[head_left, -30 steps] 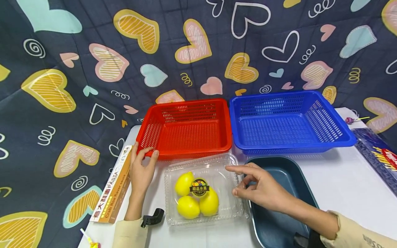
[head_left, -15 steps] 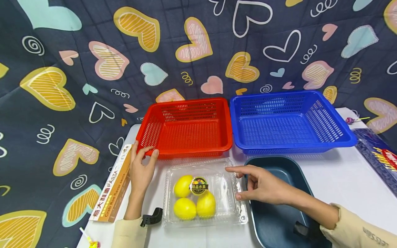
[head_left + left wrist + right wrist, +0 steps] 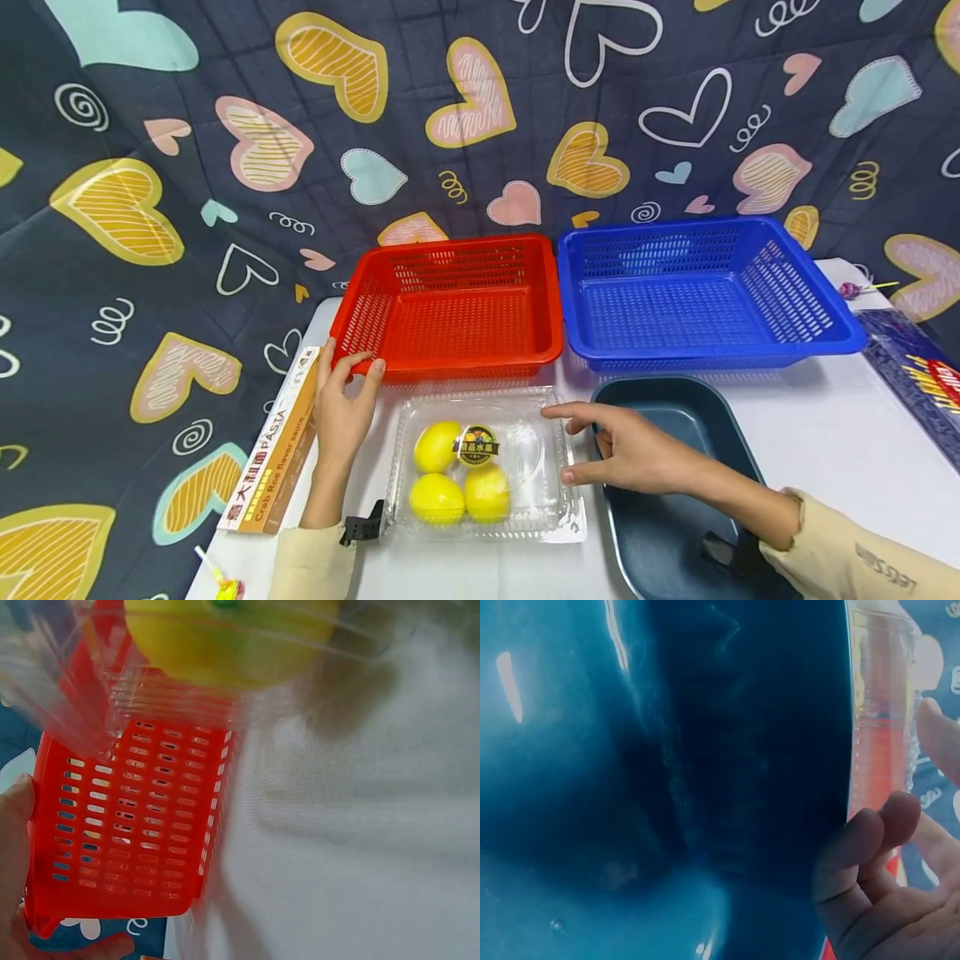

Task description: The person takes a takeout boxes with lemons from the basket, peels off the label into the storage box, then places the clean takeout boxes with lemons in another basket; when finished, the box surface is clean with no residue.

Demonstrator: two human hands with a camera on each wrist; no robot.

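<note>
So, the clear plastic clamshell (image 3: 528, 492), with three yellow lemons (image 3: 437, 498) inside, lies just in front of the red basket (image 3: 465, 325). At its right edge, the right hand (image 3: 630, 450) holds nothing: index finger and thumb stand well apart, the other fingers bent; whether a fingertip touches the plastic I cannot tell. That forearm slants in over the dark teal tray (image 3: 675, 525). The left hand (image 3: 347, 417), fingers spread, touches the basket's near left corner, its forearm nearly upright beside the pasta box (image 3: 273, 454).
</note>
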